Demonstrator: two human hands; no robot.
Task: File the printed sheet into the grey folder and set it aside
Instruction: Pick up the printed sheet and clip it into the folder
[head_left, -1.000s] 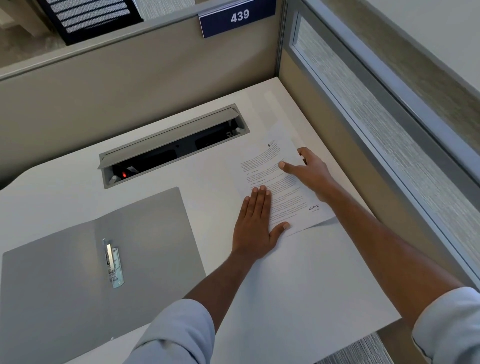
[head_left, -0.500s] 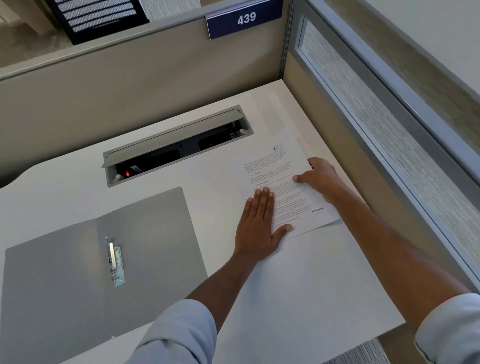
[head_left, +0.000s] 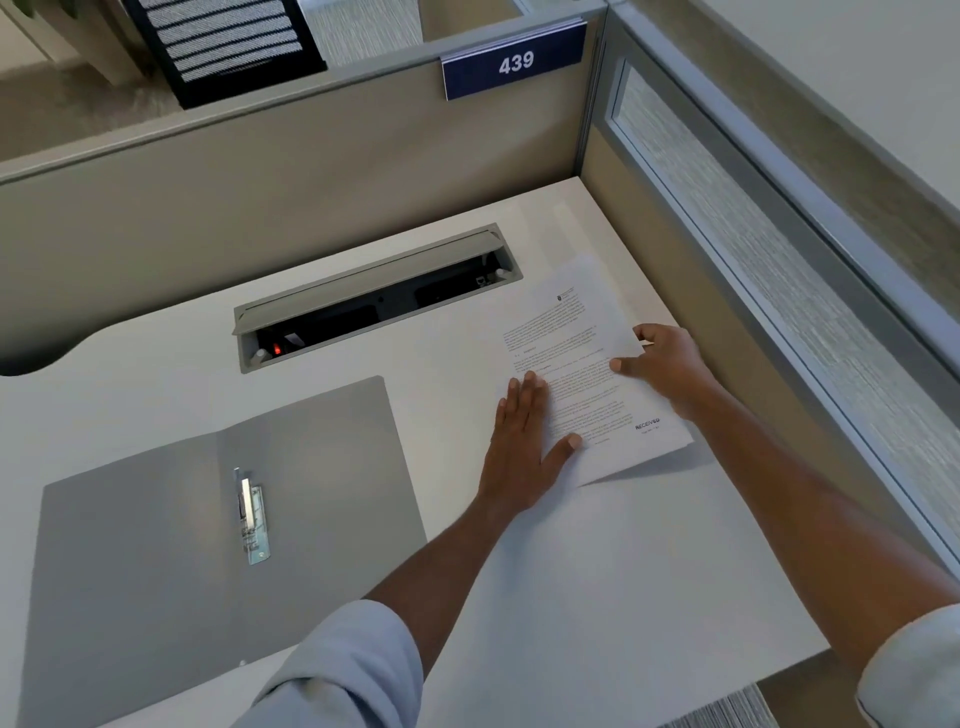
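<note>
We are looking down at a white counter (head_left: 623, 597) inside a cubicle, and we are seeing the printed sheet (head_left: 582, 364) lying right of centre in the frame, angled so its top points toward the upper right. The left hand (head_left: 522, 441) is lying flat and spread on the sheet's left edge, palm down, fingers together and thumb splayed onto the paper, gripping nothing. The right hand (head_left: 662, 364) is pinching the sheet's right edge, thumb on top of the page and the other fingers curled at or under the edge; the lower right corner of the paper is standing slightly off the counter and casting a shadow beneath it. A "RECEIVED" stamp is showing near that corner. The grey folder (head_left: 156, 545) is lying open and flat in the lower left of the frame, well apart from the sheet, with its metal clip (head_left: 252, 514) lying along the centre fold. Above the folder, in the middle of the frame, a cable tray (head_left: 374, 296) set into the counter is standing with its lid open. At the top, a blue sign (head_left: 514, 62) reading 439 is hanging on the partition wall.
</note>
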